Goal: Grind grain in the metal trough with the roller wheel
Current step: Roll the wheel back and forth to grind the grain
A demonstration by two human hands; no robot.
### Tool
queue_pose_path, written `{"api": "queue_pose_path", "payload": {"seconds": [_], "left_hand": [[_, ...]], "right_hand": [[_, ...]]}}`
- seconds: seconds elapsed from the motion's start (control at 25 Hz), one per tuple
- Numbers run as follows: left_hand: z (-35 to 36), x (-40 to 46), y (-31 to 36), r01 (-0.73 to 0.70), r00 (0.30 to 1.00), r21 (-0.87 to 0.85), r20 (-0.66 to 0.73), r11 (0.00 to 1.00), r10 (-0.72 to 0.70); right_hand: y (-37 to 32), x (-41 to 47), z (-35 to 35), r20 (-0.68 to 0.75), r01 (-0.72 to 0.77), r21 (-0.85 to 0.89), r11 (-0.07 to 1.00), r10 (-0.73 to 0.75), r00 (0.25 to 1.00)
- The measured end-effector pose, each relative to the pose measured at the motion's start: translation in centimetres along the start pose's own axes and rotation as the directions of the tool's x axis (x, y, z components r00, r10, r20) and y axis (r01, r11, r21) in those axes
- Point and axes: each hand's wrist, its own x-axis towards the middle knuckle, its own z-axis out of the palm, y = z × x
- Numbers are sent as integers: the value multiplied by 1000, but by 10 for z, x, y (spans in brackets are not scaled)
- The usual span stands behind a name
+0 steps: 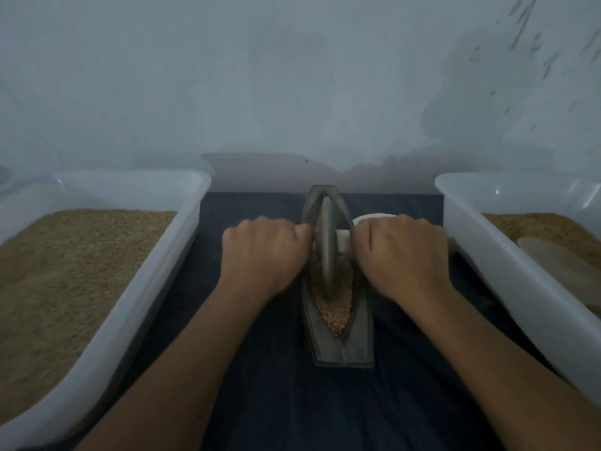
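A boat-shaped metal trough (357,340) lies lengthwise on a dark cloth in the middle. Brown grain (335,310) fills its near half. A grey roller wheel (327,245) stands upright in the trough, towards the far half, with a pale handle (344,243) running through it sideways. My left hand (263,255) grips the handle's left end, which is hidden under the fingers. My right hand (403,255) grips the right end, with knuckles up.
A white plastic tub (169,255) full of brown grain stands at the left. Another white tub (481,236) at the right holds grain and a pale scoop-like thing (559,268). A small white object (370,218) shows behind my right hand. A grey wall rises right behind.
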Motion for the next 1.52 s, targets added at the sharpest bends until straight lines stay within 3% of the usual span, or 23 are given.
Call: {"api": "queue_pose_path", "payload": {"seconds": [0.08, 0.24, 0.32, 0.4, 0.52, 0.56, 0.68, 0.72, 0.8, 0.88, 1.0, 1.08, 1.2, 1.32, 1.4, 1.52], "left_hand": [[-2, -11, -2, 27, 1000, -69, 2, 997, -27], [13, 32, -8, 124, 984, -92, 137, 988, -110], [22, 62, -19, 215, 950, -162, 264, 963, -168], [28, 93, -23, 196, 933, -146, 332, 970, -139], [25, 124, -25, 195, 932, -182, 340, 964, -124], [27, 126, -25, 180, 941, -183, 320, 967, -114], [30, 91, -24, 107, 970, -110, 231, 988, -79], [30, 74, -21, 101, 978, -107, 193, 989, -79], [23, 46, -13, 130, 984, -128, 136, 983, -112], [14, 22, -2, 184, 983, -130, 53, 974, -178], [1, -8, 6, 65, 997, -12, -32, 998, -66], [-2, -10, 0, 32, 998, -35, -60, 999, -34], [5, 21, -4, 23, 998, -26, 53, 999, -22], [16, 69, -16, 103, 956, -120, 285, 987, -65], [22, 94, -25, 148, 929, -157, 360, 977, -83], [24, 109, -25, 155, 929, -170, 361, 973, -85]], "right_hand": [[0, -3, -5, -46, 56, 30, 998, -55, 997], [6, 27, 15, 4, -19, -41, 999, 20, 1000], [16, 68, 30, 163, -7, -95, 995, 23, 986], [20, 104, 40, 404, -18, -20, 1000, 25, 914], [27, 127, 47, 661, -286, 148, 947, 121, 741], [29, 125, 47, 666, -267, 128, 955, 117, 737], [23, 107, 45, 450, 67, -52, 996, -37, 892], [17, 94, 39, 352, 100, -91, 991, -62, 934], [9, 65, 28, 192, 64, -140, 988, -36, 981], [2, 26, 16, 73, -2, -55, 998, 6, 997], [0, -5, 0, -35, 27, -7, 1000, -27, 999], [-1, -5, 0, -55, 26, -2, 1000, -26, 998], [6, 25, 14, 79, -19, -71, 997, 25, 997], [18, 81, 33, 302, -18, -106, 994, 49, 952], [20, 114, 45, 482, 29, -49, 998, -2, 876], [24, 133, 55, 667, -101, 82, 991, 21, 744]]}}
